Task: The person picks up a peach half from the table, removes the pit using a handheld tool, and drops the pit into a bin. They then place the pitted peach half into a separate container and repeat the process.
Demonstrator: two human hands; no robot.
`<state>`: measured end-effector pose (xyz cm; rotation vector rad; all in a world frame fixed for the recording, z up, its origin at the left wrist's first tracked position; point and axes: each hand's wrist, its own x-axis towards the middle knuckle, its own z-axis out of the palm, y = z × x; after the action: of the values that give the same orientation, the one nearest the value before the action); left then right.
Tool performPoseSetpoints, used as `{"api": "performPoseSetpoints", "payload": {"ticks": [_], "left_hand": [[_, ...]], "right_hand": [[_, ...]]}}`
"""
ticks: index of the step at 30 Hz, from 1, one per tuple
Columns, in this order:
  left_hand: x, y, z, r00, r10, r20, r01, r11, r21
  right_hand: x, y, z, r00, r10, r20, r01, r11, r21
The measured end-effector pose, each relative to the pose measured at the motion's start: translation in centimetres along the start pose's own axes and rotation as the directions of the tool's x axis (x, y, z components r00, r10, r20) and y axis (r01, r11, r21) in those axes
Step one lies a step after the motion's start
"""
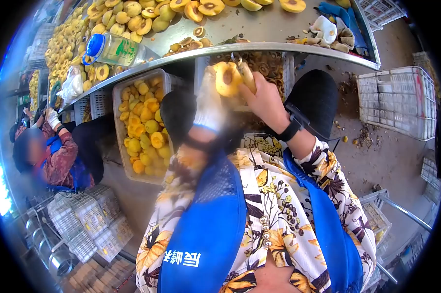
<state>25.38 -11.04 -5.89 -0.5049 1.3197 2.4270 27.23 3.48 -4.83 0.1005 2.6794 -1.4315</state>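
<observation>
My left hand (209, 105), in a white glove and blurred, holds a halved yellow peach (224, 84) with its brown pit showing in the cut face. My bare right hand (268, 100) is wrapped round the pale handle of a pitting tool (247, 77), whose metal end lies right at the peach's upper edge. Both hands are close together over my lap, just before the table's metal rim (308, 48). Under them is a crate (288, 73) of brown pits and scraps. To the left stands a plastic bin (118, 129) full of yellow peach halves.
Heaped peach halves (132, 22) and a blue-capped bottle (115, 50) lie on the table, with cloths (324, 30) at its right corner. A white crate (396, 100) stands on the littered floor to the right. Another person (61, 158) sits at the left near stacked crates (88, 219).
</observation>
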Motion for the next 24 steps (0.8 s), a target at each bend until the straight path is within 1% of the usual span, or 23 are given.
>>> {"api": "performPoseSetpoints", "payload": {"ticks": [2, 3, 5, 7, 9, 10, 12, 13, 14, 15, 17, 20, 22, 23, 24], "left_hand": [[0.0, 0.0, 1.0, 1.000, 0.015, -0.003, -0.015, 0.985, -0.174], [-0.5, 0.6, 2.2, 0.999, -0.008, -0.046, -0.002, 0.978, -0.207], [0.1, 0.1, 1.4, 0.999, 0.005, -0.038, -0.009, 0.992, -0.127], [1.8, -2.2, -0.6, 0.982, 0.190, -0.010, -0.188, 0.975, 0.121], [2.1, -3.1, -1.0, 0.960, 0.279, 0.008, -0.274, 0.937, 0.216], [1.7, -3.0, -0.5, 0.960, 0.281, -0.003, -0.276, 0.943, 0.189], [0.6, -2.3, 0.9, 0.969, 0.245, -0.021, -0.242, 0.967, 0.079], [-0.3, -1.6, 2.0, 0.979, 0.204, -0.026, -0.205, 0.979, -0.005], [-0.8, -1.3, 2.5, 0.986, 0.163, -0.027, -0.165, 0.982, -0.088], [-0.5, -1.7, 2.3, 0.968, 0.249, -0.023, -0.247, 0.967, 0.060], [0.2, -2.9, 0.8, 0.913, 0.408, 0.024, -0.391, 0.854, 0.343], [1.2, -3.5, -1.1, 0.835, 0.526, 0.161, -0.517, 0.652, 0.555], [1.5, -2.9, -1.3, 0.937, 0.346, 0.057, -0.344, 0.879, 0.329], [1.4, -2.2, -1.2, 0.970, 0.240, 0.026, -0.240, 0.950, 0.198], [1.0, -1.4, -1.3, 0.942, 0.317, 0.109, -0.335, 0.865, 0.374]], "right_hand": [[-1.3, -0.5, -0.5, 0.997, 0.042, 0.068, -0.039, 0.999, -0.038], [-1.7, -0.7, -0.7, 0.993, 0.065, 0.100, -0.059, 0.997, -0.057], [-2.1, -0.5, -0.6, 0.992, 0.062, 0.112, -0.055, 0.996, -0.064], [-2.2, -0.7, -0.5, 0.990, 0.074, 0.119, -0.066, 0.996, -0.067], [-2.3, -0.6, -0.6, 0.993, 0.039, 0.109, -0.031, 0.997, -0.072], [-2.4, -0.5, -0.5, 0.994, 0.020, 0.104, -0.012, 0.997, -0.074], [-2.6, -0.5, 0.0, 0.991, 0.067, 0.117, -0.059, 0.996, -0.067], [-2.6, -0.6, 0.2, 0.988, 0.090, 0.124, -0.083, 0.995, -0.063], [-2.7, -0.7, 0.3, 0.990, 0.078, 0.119, -0.073, 0.996, -0.041], [-2.8, -0.9, 0.2, 0.991, 0.067, 0.114, -0.065, 0.998, -0.018], [-3.0, -1.2, 0.0, 0.992, 0.041, 0.121, -0.042, 0.999, -0.001], [-3.1, -1.7, -0.2, 0.983, 0.014, 0.181, -0.011, 1.000, -0.018], [-3.1, -1.5, -0.4, 0.969, 0.020, 0.248, -0.012, 0.999, -0.035], [-3.0, -1.4, -0.2, 0.970, 0.007, 0.244, 0.008, 0.998, -0.061], [-3.1, -1.1, 0.2, 0.970, -0.008, 0.242, 0.030, 0.996, -0.087]]}}
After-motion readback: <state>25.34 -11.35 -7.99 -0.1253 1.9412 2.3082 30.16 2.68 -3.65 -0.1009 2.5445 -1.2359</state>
